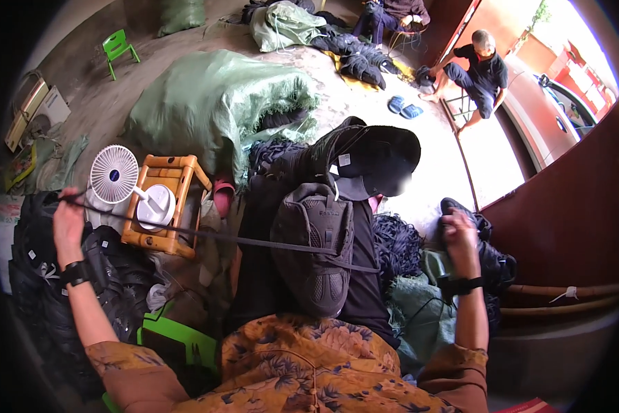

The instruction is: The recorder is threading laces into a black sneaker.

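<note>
A dark grey mesh shoe [316,251] rests on my lap, toe toward me. From it a long dark shoelace [247,240] stretches left, drawn taut across my legs to my raised left hand [68,224], whose fingers are closed around it. My right hand [459,237] is lifted on the other side, fingers curled; whatever it may hold is hidden and slightly blurred. Just beyond the shoe sits a black item [371,155] with a curved rim and white tags, its kind unclear. Tangled dark laces [397,244] lie between my legs and my right hand.
A white fan [114,173] stands on a bamboo stool [159,241] at left, above piled black shoes [110,268]. A big green sack [192,103] lies ahead. Blue slippers [404,108] and a seated person [480,76] are farther right. Bamboo poles [564,292] run along the right.
</note>
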A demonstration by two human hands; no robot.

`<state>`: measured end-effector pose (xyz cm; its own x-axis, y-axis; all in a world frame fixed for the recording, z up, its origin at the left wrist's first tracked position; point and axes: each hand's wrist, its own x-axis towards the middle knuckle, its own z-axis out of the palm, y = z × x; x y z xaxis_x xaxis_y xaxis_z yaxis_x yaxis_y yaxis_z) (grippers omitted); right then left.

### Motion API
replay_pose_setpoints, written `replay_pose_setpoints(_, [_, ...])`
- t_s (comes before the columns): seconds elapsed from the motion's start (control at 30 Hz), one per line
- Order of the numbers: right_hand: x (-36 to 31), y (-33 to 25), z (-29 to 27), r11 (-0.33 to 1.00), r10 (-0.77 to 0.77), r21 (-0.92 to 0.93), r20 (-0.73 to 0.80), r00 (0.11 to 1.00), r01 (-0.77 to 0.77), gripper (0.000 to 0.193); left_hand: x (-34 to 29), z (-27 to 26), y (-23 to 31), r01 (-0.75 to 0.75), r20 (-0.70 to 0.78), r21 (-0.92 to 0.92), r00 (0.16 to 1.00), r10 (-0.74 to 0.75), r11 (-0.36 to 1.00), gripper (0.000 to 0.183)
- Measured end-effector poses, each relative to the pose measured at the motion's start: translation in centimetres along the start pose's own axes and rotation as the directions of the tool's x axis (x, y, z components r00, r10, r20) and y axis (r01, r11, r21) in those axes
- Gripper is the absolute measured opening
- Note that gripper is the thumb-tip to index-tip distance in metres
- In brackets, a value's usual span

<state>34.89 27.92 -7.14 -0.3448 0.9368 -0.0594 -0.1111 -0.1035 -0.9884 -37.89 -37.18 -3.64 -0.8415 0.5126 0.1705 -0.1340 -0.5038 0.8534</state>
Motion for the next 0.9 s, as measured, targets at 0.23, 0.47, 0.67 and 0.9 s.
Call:
replay_pose_setpoints(0.23, [-8.9, 1.4, 15.8, 0.969, 0.182, -0.236, 0.457, 0.870, -0.079, 0.014, -10.4, -16.5, 13.8, -0.166, -0.126, 0.714, 0.925, 0.358, 0.681, 0.034])
replay_pose_setpoints(0.47, [-11.3, 1.1, 18.0, 0.934, 0.050, -0.335, 0.466, 0.883, 0.124, 0.017, -16.2, 5.9, 1.1, 0.120, -0.369, 0.570, 0.921, 0.123, 0.813, 0.040])
replay_pose_setpoints(0.67, [-12.0, 0.7, 18.1, 0.865, -0.032, -0.446, 0.407, 0.913, 0.230, 0.017, -17.8, 31.0, -17.8, 0.173, 0.061, 0.600, 0.963, -0.261, 0.781, 0.019])
replay_pose_setpoints(0.9, [-12.3, 0.3, 18.6, 0.770, -0.036, -0.588, 0.347, 0.937, 0.247, 0.016, -18.1, 40.8, -22.8, 0.115, 0.243, 0.501, 0.933, -0.267, 0.858, 0.017])
